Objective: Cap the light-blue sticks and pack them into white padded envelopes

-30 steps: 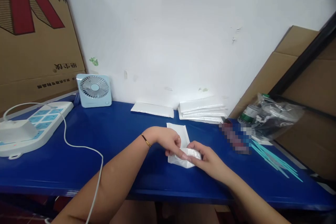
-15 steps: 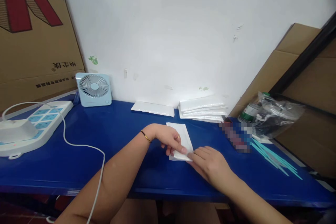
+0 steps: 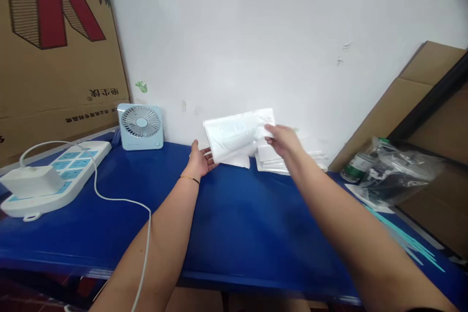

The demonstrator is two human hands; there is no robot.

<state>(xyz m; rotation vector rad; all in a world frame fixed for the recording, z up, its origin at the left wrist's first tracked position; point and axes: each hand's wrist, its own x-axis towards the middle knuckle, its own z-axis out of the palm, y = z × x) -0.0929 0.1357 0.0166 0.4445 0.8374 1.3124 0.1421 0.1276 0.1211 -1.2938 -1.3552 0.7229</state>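
My right hand is stretched forward and pinches the right end of a white padded envelope, which it holds in the air near the wall. My left hand is below the envelope's left end with its palm up and its fingers spread, touching or nearly touching the underside. A stack of white envelopes lies on the blue table just behind and below my right hand. Another white envelope lies flat under the held one.
A small light-blue fan stands by the wall. A white power strip with an adapter and a cable is at the left. A clear bag with a bottle and teal strips lie at the right. Cardboard leans on both sides.
Both hands have left the near middle of the table and reached to the back. The white envelope was lifted off the table and now hangs near the wall above the stack.
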